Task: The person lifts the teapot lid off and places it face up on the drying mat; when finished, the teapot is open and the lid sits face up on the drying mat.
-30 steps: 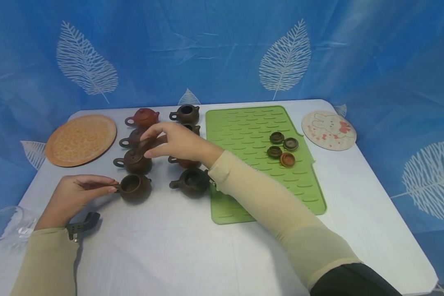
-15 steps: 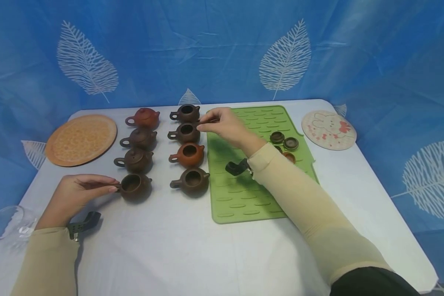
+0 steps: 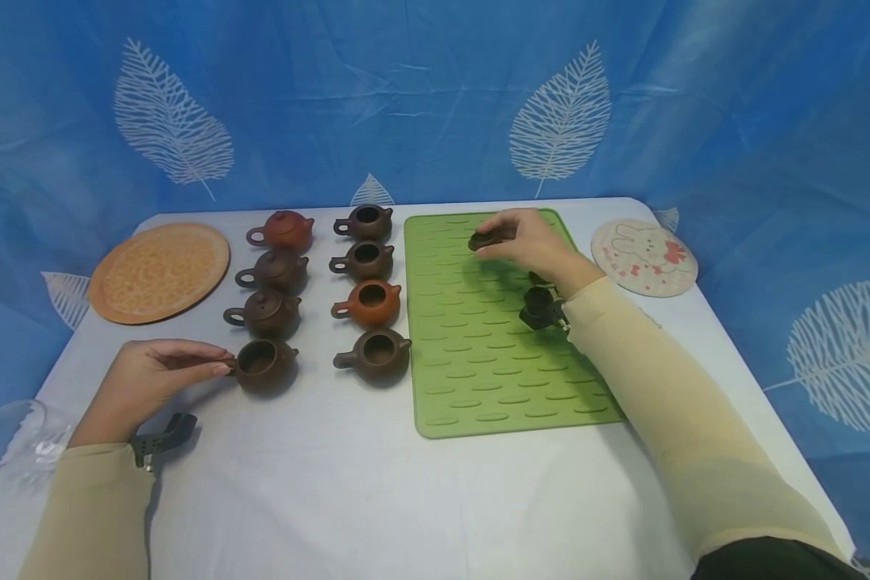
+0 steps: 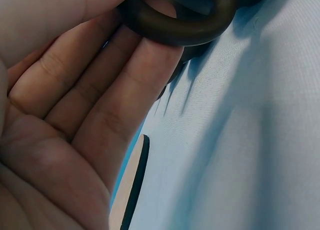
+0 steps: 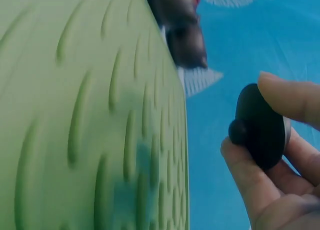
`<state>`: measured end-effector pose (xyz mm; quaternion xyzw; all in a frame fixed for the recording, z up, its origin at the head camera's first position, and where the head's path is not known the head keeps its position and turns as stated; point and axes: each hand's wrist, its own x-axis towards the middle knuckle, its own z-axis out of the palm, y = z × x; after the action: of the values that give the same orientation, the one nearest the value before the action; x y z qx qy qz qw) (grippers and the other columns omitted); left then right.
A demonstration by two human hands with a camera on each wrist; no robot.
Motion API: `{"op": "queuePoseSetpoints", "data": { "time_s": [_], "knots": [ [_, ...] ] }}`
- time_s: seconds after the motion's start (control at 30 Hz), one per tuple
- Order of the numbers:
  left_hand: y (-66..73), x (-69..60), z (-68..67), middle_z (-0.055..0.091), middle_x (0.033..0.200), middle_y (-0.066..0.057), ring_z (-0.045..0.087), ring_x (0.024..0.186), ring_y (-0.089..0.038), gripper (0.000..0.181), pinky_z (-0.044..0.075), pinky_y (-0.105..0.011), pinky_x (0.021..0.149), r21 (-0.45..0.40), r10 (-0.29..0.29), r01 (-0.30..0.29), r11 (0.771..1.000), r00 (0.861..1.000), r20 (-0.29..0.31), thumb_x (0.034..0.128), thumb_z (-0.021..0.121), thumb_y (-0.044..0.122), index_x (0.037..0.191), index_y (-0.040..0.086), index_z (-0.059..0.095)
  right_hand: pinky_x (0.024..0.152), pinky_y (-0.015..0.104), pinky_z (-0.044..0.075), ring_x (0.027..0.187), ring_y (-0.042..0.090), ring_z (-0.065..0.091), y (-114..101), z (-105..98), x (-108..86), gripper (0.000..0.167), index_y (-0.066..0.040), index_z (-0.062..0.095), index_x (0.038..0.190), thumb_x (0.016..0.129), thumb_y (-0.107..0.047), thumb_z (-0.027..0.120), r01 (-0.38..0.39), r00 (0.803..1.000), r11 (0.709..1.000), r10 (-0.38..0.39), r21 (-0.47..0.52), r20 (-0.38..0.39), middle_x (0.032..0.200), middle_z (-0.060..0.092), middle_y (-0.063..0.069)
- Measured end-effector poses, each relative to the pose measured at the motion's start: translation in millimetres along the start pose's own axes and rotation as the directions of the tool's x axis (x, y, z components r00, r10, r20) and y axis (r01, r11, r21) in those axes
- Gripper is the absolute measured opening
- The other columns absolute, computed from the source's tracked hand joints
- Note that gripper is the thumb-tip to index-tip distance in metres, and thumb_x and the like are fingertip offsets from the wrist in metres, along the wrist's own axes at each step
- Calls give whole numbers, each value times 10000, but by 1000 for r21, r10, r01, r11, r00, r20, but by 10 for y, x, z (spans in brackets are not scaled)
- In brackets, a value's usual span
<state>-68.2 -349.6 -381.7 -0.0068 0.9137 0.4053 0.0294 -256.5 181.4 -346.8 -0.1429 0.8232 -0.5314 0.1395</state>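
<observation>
My left hand (image 3: 148, 383) pinches the handle (image 4: 175, 27) of the front-left brown teapot (image 3: 264, 366), which stands lidless on the table. My right hand (image 3: 536, 246) holds a small dark lid (image 3: 487, 238) above the green mat (image 3: 471, 354). In the right wrist view the lid (image 5: 262, 127) is tilted on its side between thumb and fingers, its round knob showing. Behind the left teapot stand a brown teapot (image 3: 268, 316), another brown one (image 3: 277, 272) and a red one (image 3: 284, 231), all lidded. Other lids on the mat are mostly hidden under my right forearm.
A second column holds open teapots: a dark one (image 3: 368, 222), another dark one (image 3: 366, 261), an orange one (image 3: 372, 304) and a brown one (image 3: 379, 356). A round tan board (image 3: 159, 274) lies left, a rabbit-print disc (image 3: 645, 258) right, and a clear object (image 3: 14, 439) at the left edge.
My right hand has moved right, from the left teapots past the second column to above the mat, carrying the lid. My left hand stays on the teapot handle.
</observation>
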Motion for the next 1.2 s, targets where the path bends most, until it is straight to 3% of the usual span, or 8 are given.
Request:
{"op": "queuePoseSetpoints", "data": {
  "time_s": [0.2,0.37,0.7,0.9,1.2],
  "knots": [
    [21,4,-12,789,1067,-23,710,937,-39,409,531,-139,771,4,-13,12,1000,1000,7,845,916,365,1129,87,821,1050,480,477,1211,259,637,79,-230,-92,511,2,615,1394,936,-80,826,-77,997,997,78,-13,0,1295,688,139],
    [13,5,-13,789,1070,-29,711,945,-43,405,523,-131,778,3,-11,11,1000,1000,8,845,916,358,1132,89,821,1056,511,466,1242,284,609,114,-287,-110,532,-8,625,1395,921,-101,847,-116,993,986,117,-116,-3,1321,663,135],
    [-17,17,-9,787,1082,-23,709,952,-36,423,517,-125,781,4,-27,27,1000,1000,7,840,918,369,1146,96,818,937,500,539,1111,325,663,230,-308,-78,538,24,683,1312,843,-95,918,-15,996,959,39,-284,80,1230,684,177],
    [-30,26,-7,789,1077,-22,717,949,-43,413,518,-123,784,-8,-16,16,1000,1000,7,839,921,352,1142,91,818,936,513,540,1085,321,678,227,-285,-68,540,4,690,1315,841,-112,921,33,990,918,24,-396,139,1224,689,157],
    [-41,20,2,790,1068,-22,720,940,-49,394,533,-139,773,-7,-4,4,1000,1000,2,848,915,350,1132,94,820,966,516,520,1075,296,680,217,-236,-60,559,-37,702,1309,818,-146,945,14,989,879,59,-477,137,1202,707,117]
  ]
}}
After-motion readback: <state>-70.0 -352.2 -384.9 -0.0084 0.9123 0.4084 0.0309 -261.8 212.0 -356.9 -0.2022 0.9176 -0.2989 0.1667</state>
